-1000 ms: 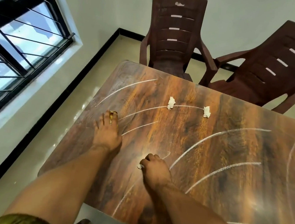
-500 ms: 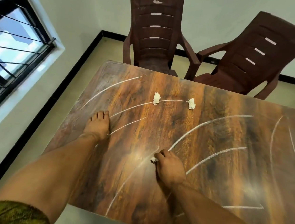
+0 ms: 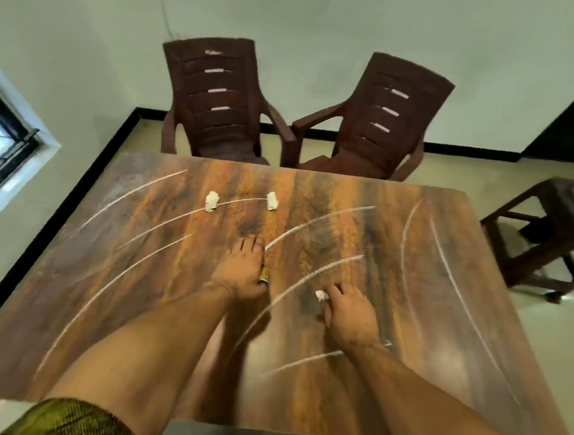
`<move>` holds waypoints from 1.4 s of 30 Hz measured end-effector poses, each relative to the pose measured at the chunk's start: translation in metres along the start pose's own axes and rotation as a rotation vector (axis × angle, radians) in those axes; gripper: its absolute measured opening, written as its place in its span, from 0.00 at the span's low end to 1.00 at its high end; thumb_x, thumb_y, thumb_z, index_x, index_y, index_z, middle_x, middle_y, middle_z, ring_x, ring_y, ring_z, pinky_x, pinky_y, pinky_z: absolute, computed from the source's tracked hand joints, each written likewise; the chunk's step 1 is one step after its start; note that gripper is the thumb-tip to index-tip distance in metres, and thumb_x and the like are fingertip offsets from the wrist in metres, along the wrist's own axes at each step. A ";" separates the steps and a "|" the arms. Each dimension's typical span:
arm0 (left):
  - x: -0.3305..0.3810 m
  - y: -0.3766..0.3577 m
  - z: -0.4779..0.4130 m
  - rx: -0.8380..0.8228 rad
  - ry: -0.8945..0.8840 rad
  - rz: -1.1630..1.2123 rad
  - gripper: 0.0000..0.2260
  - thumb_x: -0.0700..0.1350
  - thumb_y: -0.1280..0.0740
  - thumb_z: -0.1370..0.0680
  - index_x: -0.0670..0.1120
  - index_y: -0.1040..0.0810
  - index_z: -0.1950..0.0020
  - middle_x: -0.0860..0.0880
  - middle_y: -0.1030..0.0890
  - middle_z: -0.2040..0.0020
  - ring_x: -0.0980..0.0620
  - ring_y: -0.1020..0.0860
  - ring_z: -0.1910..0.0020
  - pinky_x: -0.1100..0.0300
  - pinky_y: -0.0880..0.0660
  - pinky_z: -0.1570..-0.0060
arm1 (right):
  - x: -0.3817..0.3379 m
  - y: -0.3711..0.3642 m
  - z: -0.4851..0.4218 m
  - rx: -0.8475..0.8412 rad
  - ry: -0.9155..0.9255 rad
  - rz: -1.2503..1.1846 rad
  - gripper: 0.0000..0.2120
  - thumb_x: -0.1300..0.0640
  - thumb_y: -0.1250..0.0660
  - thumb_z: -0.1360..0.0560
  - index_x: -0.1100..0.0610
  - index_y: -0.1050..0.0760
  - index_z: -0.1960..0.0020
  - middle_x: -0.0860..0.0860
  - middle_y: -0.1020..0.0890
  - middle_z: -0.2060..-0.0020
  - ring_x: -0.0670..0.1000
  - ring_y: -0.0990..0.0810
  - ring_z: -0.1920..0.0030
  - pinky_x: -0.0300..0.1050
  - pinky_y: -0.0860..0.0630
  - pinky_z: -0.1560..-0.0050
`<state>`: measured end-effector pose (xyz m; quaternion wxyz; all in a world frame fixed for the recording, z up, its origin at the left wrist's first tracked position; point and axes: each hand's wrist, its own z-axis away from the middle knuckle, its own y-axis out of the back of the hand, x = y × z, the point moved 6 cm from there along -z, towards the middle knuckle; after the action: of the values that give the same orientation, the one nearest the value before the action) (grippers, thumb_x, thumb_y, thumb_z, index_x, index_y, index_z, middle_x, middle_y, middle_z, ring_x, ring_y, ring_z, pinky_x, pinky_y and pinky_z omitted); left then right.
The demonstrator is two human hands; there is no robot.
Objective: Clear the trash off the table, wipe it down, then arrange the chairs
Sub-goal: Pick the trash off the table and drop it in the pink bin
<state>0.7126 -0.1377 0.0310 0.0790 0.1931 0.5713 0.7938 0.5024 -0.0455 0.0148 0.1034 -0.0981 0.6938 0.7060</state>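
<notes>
Evidently trash-clearing: right hand pinches a paper scrap, left hand lies flat-fingered on a gold wrapper; next, probably the two wads at twelve o'clock.

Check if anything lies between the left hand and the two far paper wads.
Nothing visible does. Only bare table with chalk streaks separates the left hand from the left wad and right wad. The right hand pinches a third wad.
</notes>
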 end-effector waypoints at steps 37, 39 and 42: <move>0.622 -0.116 -0.150 -0.004 -0.498 -0.082 0.42 0.62 0.39 0.27 0.43 0.47 0.19 0.43 0.42 0.20 0.43 0.42 0.22 0.46 0.43 0.24 | 0.546 0.140 0.152 0.041 -0.433 -0.048 0.21 0.55 0.41 0.18 0.49 0.35 0.26 0.49 0.26 0.35 0.51 0.25 0.40 0.46 0.29 0.38; 0.661 -0.124 -0.166 0.016 -0.466 -0.087 0.42 0.61 0.38 0.27 0.43 0.47 0.19 0.43 0.41 0.20 0.43 0.42 0.22 0.47 0.43 0.24 | 0.589 0.145 0.151 0.009 -0.407 -0.043 0.21 0.56 0.42 0.18 0.49 0.36 0.25 0.49 0.26 0.34 0.51 0.25 0.40 0.46 0.28 0.38; 0.698 -0.130 -0.181 0.004 -0.423 -0.082 0.42 0.61 0.37 0.26 0.43 0.47 0.19 0.42 0.42 0.20 0.42 0.43 0.22 0.46 0.44 0.23 | 0.636 0.156 0.150 -0.021 -0.393 -0.035 0.22 0.56 0.43 0.17 0.50 0.37 0.24 0.49 0.27 0.34 0.51 0.25 0.39 0.46 0.29 0.38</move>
<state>-0.0087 -0.0117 0.0102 0.2290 0.3321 0.5511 0.7305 -0.1507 0.1079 -0.0116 0.2480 0.0284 0.6511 0.7168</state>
